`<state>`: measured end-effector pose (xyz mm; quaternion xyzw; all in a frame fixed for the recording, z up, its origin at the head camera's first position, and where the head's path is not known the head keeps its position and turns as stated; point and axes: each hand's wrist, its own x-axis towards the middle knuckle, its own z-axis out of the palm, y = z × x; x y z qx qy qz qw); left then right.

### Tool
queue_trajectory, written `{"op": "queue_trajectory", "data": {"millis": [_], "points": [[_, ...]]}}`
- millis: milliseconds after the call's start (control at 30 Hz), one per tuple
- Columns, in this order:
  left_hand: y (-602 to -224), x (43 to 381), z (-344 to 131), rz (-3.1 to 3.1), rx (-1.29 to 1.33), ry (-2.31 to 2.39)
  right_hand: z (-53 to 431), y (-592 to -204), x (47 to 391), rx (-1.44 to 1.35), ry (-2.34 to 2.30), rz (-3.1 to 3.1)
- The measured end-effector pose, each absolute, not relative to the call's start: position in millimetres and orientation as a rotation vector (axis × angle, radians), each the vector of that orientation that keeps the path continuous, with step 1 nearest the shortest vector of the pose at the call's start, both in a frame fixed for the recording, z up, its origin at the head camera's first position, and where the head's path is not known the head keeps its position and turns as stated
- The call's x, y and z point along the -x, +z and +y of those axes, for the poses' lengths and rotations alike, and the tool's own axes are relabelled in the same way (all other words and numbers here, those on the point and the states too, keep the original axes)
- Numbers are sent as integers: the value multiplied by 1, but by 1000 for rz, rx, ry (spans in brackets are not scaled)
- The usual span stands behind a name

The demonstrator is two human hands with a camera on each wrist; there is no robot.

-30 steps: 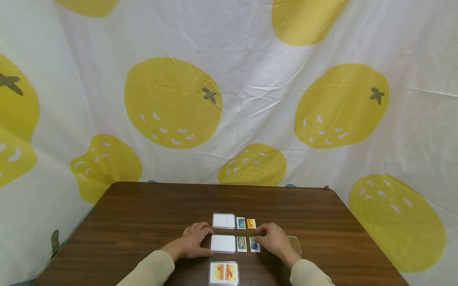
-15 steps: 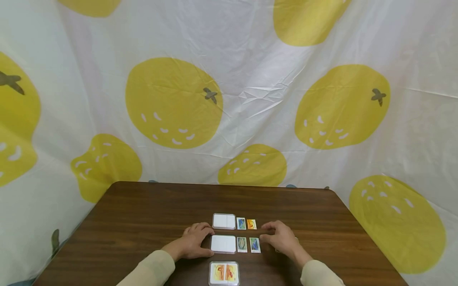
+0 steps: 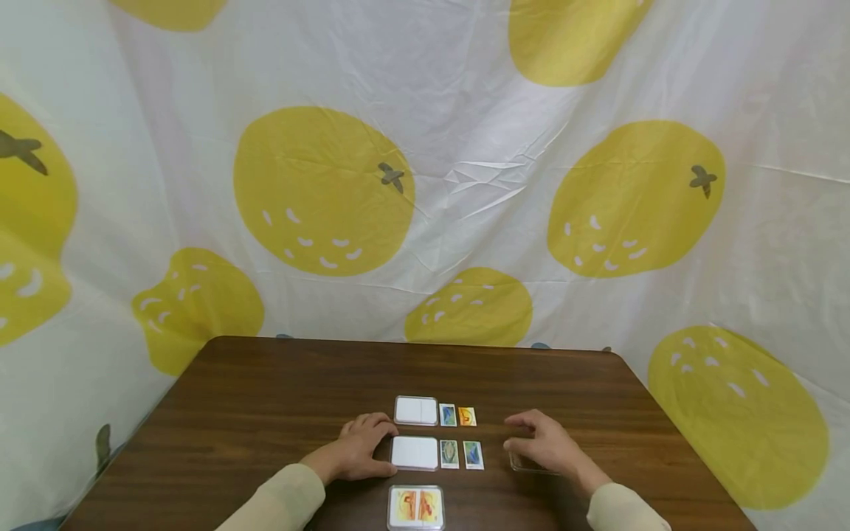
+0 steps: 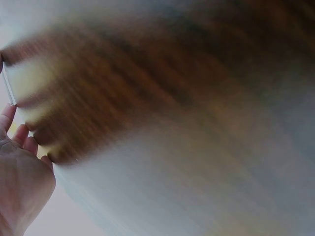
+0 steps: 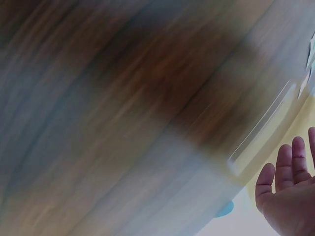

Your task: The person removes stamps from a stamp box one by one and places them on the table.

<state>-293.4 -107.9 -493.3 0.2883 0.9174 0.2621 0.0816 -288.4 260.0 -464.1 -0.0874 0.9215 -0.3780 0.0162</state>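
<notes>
My left hand (image 3: 358,447) holds the left edge of a flat, clear-rimmed case with a white insert (image 3: 415,453), thumb at the near corner and forefinger at the far one. Two small stamp-like picture cards, one greenish (image 3: 448,454) and one blue (image 3: 474,455), lie right of that case. My right hand (image 3: 544,444) is over a clear plastic lid (image 3: 527,466), partly hiding it. Its fingers are spread apart, with nothing between them. In the right wrist view, the clear lid (image 5: 261,128) lies beyond the fingers (image 5: 284,167); whether they touch is unclear.
Behind stands another white case (image 3: 416,411) with a blue card (image 3: 448,415) and an orange card (image 3: 467,417) beside it. Nearest me, a case (image 3: 415,507) contains two orange cards. A fruit-patterned cloth (image 3: 465,221) hangs behind the brown table (image 3: 299,369).
My right hand has left the blue card and moved right, over the clear lid. My left hand stays at the middle case.
</notes>
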Motion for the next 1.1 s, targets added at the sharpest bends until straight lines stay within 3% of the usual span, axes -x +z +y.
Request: {"op": "queue_trajectory", "data": {"millis": [633, 1100], "points": [[-501, 297, -111, 2743, -896, 805, 322, -472, 288, 362, -991, 2925], [-509, 301, -112, 2743, -910, 811, 329, -482, 289, 481, -881, 2927]]}}
